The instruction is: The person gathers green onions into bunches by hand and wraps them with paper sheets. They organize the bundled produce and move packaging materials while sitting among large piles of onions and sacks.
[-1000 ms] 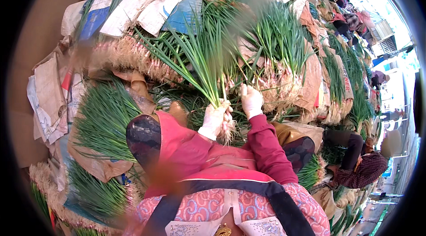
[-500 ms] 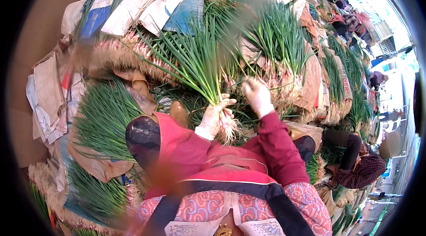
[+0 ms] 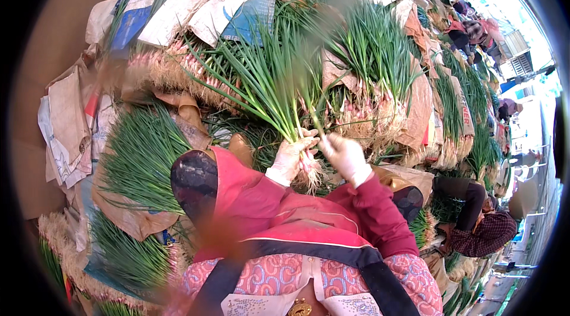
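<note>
Head view: left hand [image 3: 290, 158] closed around a bunch of green onions [image 3: 270, 93], gripping just above the bulbs; the leaves fan out beyond the grip and to its left; the pinkish bulbs and pale, stringy roots [image 3: 310, 174] stick out below the fingers; right hand [image 3: 346, 157] just right of that grip, fingers bent and pinched on the lower end of a single green onion stalk [image 3: 313, 116], which slants up and away toward the bunch; the fingertips are a bit blurred, exact contact hard to make out.

Beyond the grip to the right, an upright stack of green onions [image 3: 380, 46], roots toward the person, brown sacking [image 3: 418, 105] along its right side; beyond the grip to the left, a longer row with pink bulbs [image 3: 187, 63], partly covered by white sacks [image 3: 184, 7] and a blue sack piece [image 3: 250, 20]; left of the grip, a loose pile of green onions [image 3: 142, 158] on brown sacking; nearer and further left, another pile [image 3: 127, 250]; below the grip, a red apron [image 3: 314, 221] and maroon sleeves [image 3: 389, 221]; well right of the grip, a co-worker in a checked shirt [image 3: 484, 234], bent over.
</note>
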